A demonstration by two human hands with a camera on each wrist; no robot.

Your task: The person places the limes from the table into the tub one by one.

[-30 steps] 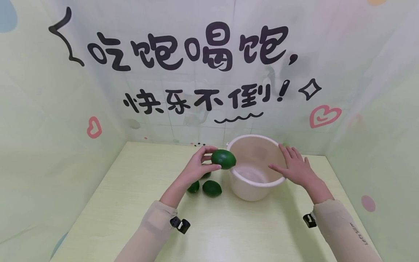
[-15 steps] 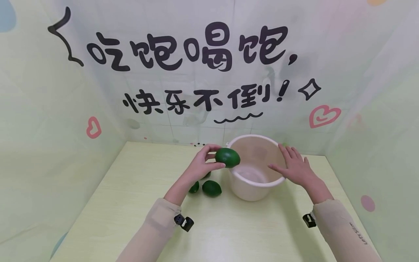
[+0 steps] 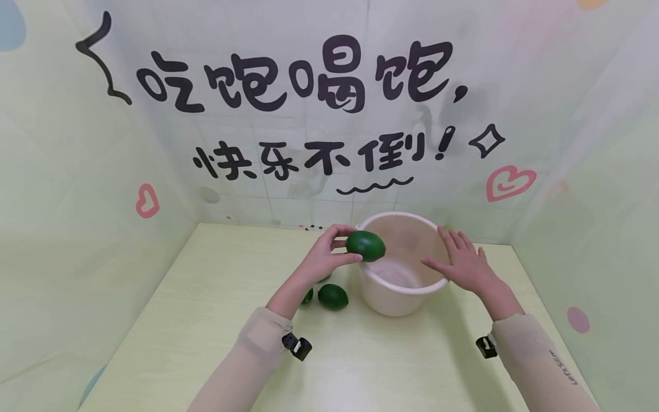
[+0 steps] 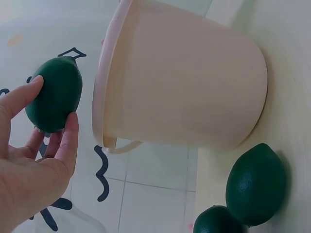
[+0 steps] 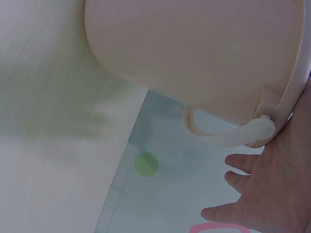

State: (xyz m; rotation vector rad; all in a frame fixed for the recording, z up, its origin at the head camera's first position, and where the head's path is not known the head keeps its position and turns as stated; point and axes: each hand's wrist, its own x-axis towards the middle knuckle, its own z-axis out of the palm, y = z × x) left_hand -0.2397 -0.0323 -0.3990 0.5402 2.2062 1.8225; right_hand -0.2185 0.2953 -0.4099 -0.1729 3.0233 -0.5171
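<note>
Between thumb and fingertips, my left hand [image 3: 326, 252] holds a dark green lime [image 3: 366, 246]. In the head view the lime overlaps the left rim of a pale pink bucket [image 3: 393, 303]; the left wrist view shows a gap between the lime [image 4: 55, 94] and the bucket's rim [image 4: 104, 87]. My right hand [image 3: 465, 263] rests on the bucket's right rim, fingers straight and spread. From the right wrist, the palm [image 5: 284, 179] lies by the rim near the handle's hinge. Left of the bucket a lime [image 3: 333, 297] lies on the table, with more limes partly hidden behind my left wrist.
The bucket's white handle [image 5: 233, 136] hangs down on its far side. Behind the pale wooden table [image 3: 216, 309] stands a printed curtain [image 3: 288, 200] with large black characters. Similar curtains [image 3: 582, 229] close off both sides.
My left hand has moved right and slightly up with the lime, from beside the bucket's left rim to over it. The right hand and the bucket have stayed in place.
</note>
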